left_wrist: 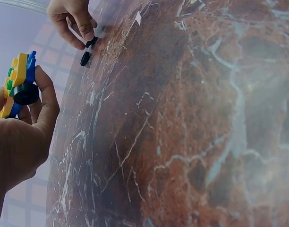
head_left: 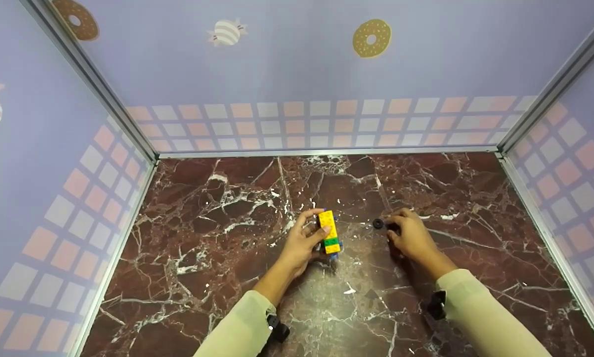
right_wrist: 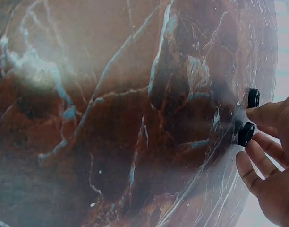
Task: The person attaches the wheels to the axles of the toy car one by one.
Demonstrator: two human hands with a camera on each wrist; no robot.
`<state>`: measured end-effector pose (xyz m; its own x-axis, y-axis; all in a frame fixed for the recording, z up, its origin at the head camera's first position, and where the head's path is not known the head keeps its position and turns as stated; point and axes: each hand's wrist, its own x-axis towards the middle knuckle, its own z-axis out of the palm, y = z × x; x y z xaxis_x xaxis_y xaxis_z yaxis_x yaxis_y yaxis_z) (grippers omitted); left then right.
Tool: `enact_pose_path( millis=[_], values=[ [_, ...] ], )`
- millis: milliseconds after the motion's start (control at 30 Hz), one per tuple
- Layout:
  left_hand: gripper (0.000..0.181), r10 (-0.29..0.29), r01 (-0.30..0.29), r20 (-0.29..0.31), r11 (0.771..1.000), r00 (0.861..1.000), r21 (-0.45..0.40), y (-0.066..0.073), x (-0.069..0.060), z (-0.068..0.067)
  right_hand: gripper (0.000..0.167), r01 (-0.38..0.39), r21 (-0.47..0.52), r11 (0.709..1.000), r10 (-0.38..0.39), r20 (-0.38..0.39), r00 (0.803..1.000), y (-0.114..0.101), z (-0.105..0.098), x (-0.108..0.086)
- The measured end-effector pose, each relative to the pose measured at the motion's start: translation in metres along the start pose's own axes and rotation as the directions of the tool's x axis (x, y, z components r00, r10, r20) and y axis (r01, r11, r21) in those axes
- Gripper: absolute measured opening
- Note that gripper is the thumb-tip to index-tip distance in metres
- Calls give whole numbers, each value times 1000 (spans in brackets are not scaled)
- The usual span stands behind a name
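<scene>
While the left hand grips the toy-brick vehicle, the right hand, narrowly pinching one wheel, could knock the spare wheel beside its thumb.

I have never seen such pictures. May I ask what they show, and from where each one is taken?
No machine here: a person works bare-handed. The wide picture comes from a camera on the head; the others from the left-wrist camera and right-wrist camera. The left hand holds a toy-brick piece, yellow and green on top, blue underneath, with a black wheel on its side. The right hand seems to pinch a second wheel, and a third wheel appears to rest beside it on the marbled surface.
</scene>
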<state>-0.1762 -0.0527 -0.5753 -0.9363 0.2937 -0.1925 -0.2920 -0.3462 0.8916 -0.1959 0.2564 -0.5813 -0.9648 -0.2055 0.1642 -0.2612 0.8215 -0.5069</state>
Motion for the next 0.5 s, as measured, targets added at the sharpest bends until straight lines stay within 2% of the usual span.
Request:
enact_pose_path(
  millis=[100, 267, 333, 400, 500],
  values=[
    [55, -6, 6, -5, 1000, 1000, -8, 1, -1, 0, 29, 19, 12, 1000, -19, -24, 1000, 9, 5, 1],
    [55, -4, 3, -11, 1000, 1000, -6, 0, -1, -1, 31, 72, 15, 997, -70, -111, 991, 60, 38, 7],
    [55, -1, 1, -13, 1000, 1000, -2, -1, -1, -1, 30, 88, 9, 996, -86, -145, 986, 75, 49, 9],
    [55, 0, 0, -16, 1000, 1000, 3, -1, -1, -2, 28, 105, 11, 994, -102, -153, 983, 67, 44, 7],
    [55, 0, 0, -17, 1000, 1000, 8, -1, 0, -2, 26, 99, 20, 995, -95, -147, 985, 41, 26, 2]
  ],
)
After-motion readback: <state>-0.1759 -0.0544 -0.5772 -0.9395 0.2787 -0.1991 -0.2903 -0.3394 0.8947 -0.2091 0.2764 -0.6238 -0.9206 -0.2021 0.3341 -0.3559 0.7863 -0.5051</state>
